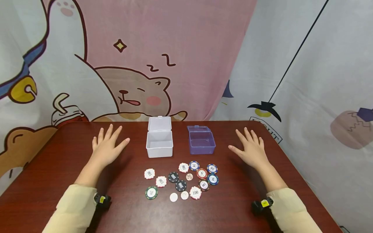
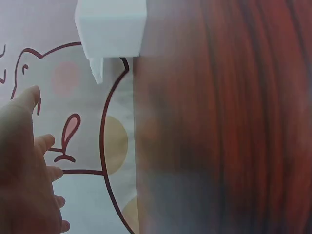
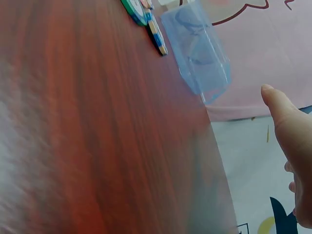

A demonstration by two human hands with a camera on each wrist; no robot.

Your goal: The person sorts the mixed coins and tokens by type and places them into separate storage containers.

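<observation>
Currently, the left hand (image 1: 106, 149) and right hand (image 1: 252, 149) hover empty, fingers spread apart.
Chips (image 1: 195, 193) lie scattered on the surface (image 1: 221, 210) at lower center, below the open white box (image 1: 160, 152) and purple box (image 1: 202, 150); to lift one, slide it clear of its neighbors and pinch by the rim. Readable chip values: 100, 50, 20, 10, 5. The banner (image 1: 273, 134) at right ends in "GHT"; no brand is legible.
</observation>
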